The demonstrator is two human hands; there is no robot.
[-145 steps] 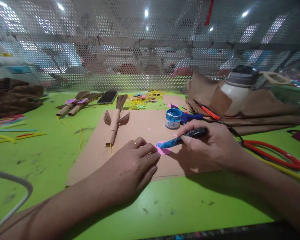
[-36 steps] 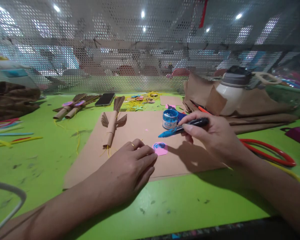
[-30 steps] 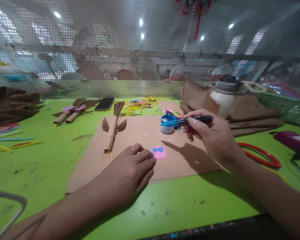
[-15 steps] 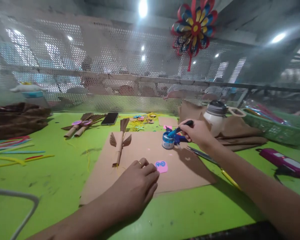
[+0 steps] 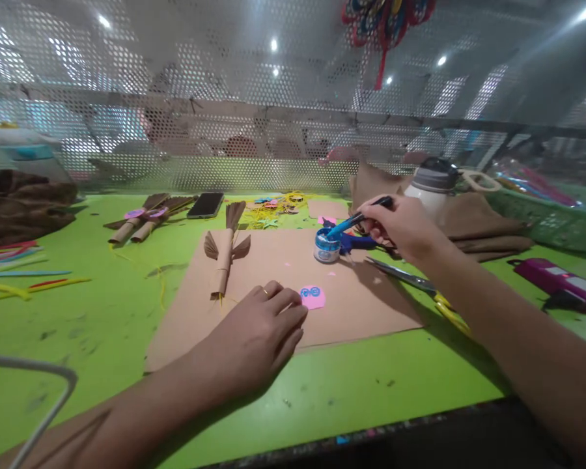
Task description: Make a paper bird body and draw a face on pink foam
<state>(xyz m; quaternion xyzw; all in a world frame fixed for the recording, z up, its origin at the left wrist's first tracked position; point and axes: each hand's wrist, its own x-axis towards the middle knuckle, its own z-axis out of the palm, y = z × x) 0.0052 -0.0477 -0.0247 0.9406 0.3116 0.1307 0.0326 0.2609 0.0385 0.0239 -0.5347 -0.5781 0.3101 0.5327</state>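
Note:
My right hand (image 5: 403, 225) grips a blue and black paintbrush (image 5: 354, 221), its blue end dipped in a small jar (image 5: 327, 253) with a blue rim and blue paint. The jar stands on a brown cardboard sheet (image 5: 273, 264). Palm down near the front of that sheet rests my left hand (image 5: 258, 329), its fingers bent and close together. Their tips touch the left edge of a pink paper piece (image 5: 315, 299) bearing two blue swirls. The thumb's contact is hard to see. A rolled brown paper figure (image 5: 223, 264) with pleated wings lies left of the paper piece.
Scissors (image 5: 405, 276) with yellow handles lie under my right forearm. Behind the jar is a partly hidden blue tool (image 5: 359, 242). Two more paper figures (image 5: 144, 218), a phone (image 5: 206, 205), a white bottle (image 5: 430, 189), a green basket (image 5: 551, 218) and a purple tool (image 5: 559, 283) surround the sheet.
The camera has tilted downward, so the table sits higher in view. The brush remains in the jar with my right hand around it; my left hand stays beside the pink paper.

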